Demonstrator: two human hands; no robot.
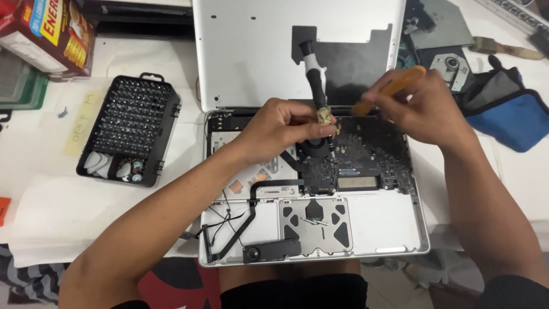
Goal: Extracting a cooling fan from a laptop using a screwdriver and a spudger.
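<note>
Over an opened silver laptop (400,229), its dark circuit board (366,154) bared, the left hand (283,126) pinches a black-and-white screwdriver (316,80) upright above the round fan (317,147). The right hand (420,106) is closed around an orange plastic pry tool (394,87) at the board's back edge. A black tray of metal bits (130,130) lies left; a red-and-yellow carton (48,31) occupies the far-left corner.

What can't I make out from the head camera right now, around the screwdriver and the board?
- Screwdriver tip: hidden behind the left hand fingers, so the screw is unseen.
- Orange pry tool: blurred, its middle covered by the right hand.
- Board upper edge: covered by both hands.
- Bit case: bits too small to tell apart.
- Red box: cut off by the frame edge.
</note>
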